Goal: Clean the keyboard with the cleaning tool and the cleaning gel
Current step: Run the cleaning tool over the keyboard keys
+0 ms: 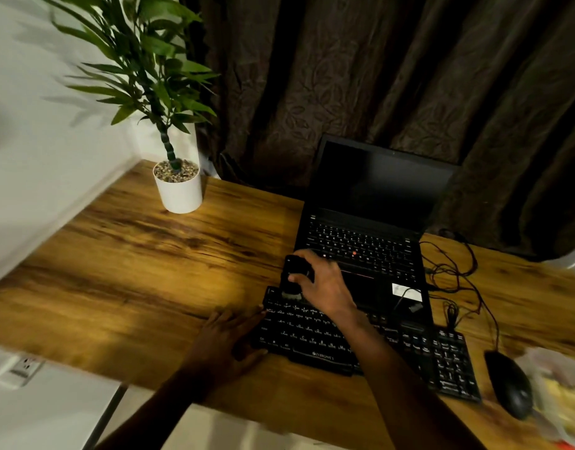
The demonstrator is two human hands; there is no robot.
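1. Now, the left hand (229, 336) lies flat and open, bracing the keyboard (360, 345) at its left end on the desk (133, 271).
2. The right hand (325, 284) grips the cleaning tool (294, 277), its bristles on the top-left keys.
3. Risk: pressing hard could pop a keycap.

Keyboard (360, 345) seemingly just before laptop (367, 228)
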